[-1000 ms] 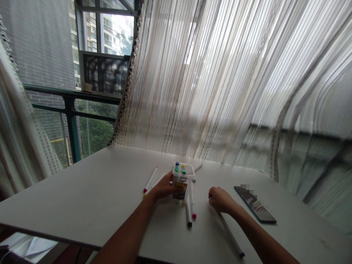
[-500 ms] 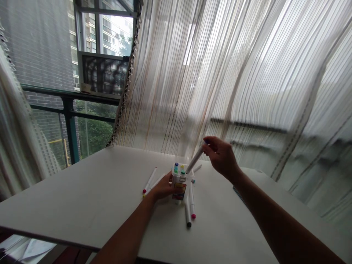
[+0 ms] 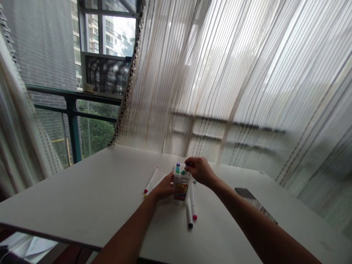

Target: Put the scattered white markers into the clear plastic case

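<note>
My left hand (image 3: 165, 187) grips the side of a white plastic marker holder (image 3: 181, 187) that stands upright on the white table (image 3: 82, 198). The holder has a printed label and several coloured marker caps at its top. My right hand (image 3: 199, 171) sits over the holder's top right corner, fingers closed around a white marker (image 3: 189, 165) whose barrel is mostly hidden. Loose white markers lie about: one with a red cap (image 3: 151, 180) left of the holder, and black-capped (image 3: 189, 215) and pink-capped (image 3: 193, 207) ones in front.
A dark smartphone (image 3: 254, 200) lies on the table to the right, partly behind my right forearm. Another marker end (image 3: 194, 181) shows behind the holder. Sheer striped curtains hang along the table's far side, and a window with a railing stands at the left.
My right hand has come down from above the holder to its top, with the marker now hidden in the fingers. My left hand stays on the holder.
</note>
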Demonstrator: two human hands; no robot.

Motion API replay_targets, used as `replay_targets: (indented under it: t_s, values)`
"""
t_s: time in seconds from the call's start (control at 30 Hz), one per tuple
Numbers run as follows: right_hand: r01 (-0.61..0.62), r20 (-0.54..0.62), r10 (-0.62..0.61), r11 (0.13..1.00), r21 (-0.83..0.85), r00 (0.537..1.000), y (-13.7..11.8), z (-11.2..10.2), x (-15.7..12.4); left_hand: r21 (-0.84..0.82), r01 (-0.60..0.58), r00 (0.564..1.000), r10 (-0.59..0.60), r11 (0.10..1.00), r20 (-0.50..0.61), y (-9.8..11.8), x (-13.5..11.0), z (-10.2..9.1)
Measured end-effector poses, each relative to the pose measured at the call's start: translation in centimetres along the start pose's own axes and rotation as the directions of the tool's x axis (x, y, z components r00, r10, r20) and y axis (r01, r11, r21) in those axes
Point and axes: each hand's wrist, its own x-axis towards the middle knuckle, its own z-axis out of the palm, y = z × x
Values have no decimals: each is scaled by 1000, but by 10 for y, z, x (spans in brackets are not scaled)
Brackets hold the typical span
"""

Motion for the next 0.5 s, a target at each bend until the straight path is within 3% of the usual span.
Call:
replay_targets:
  t_s: [0.27,0.5]
  values:
    - [133,97,-116,974,-183,988,-3,2,0,-12,6,1000,-6,1000,-8,-1,1,1]
    - [169,156,-134,956,-239,979,-6,3,1,-13,2,1000,-2,1000,-2,-3,1,0]
